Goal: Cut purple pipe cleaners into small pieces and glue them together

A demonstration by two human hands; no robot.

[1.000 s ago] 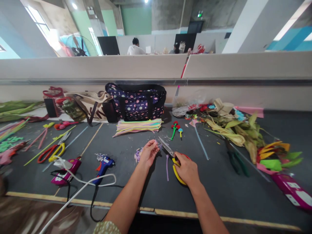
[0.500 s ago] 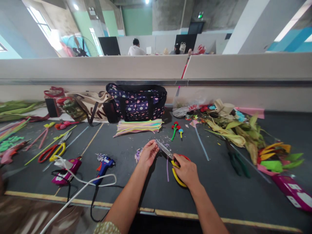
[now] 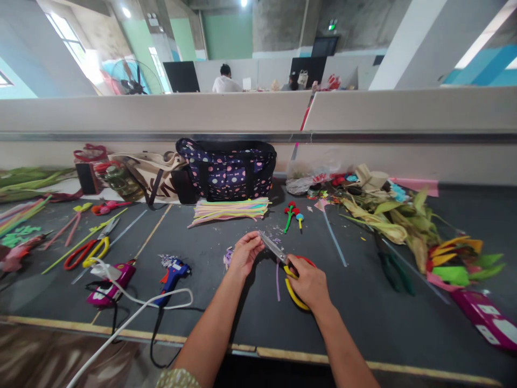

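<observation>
My right hand is closed around the red and yellow handles of a pair of scissors, whose blades point up and left. The blade tips reach the fingertips of my left hand, which are pinched together; whatever they hold is too small to make out. A purple strip lies on the dark table between my hands. Purple scraps sit beside my left hand, and tiny bits are scattered beyond the blades.
Behind my hands lie a bundle of pastel stems and a patterned bag. Left are a blue glue gun, a white cable and other scissors. Right are pliers and dried husks.
</observation>
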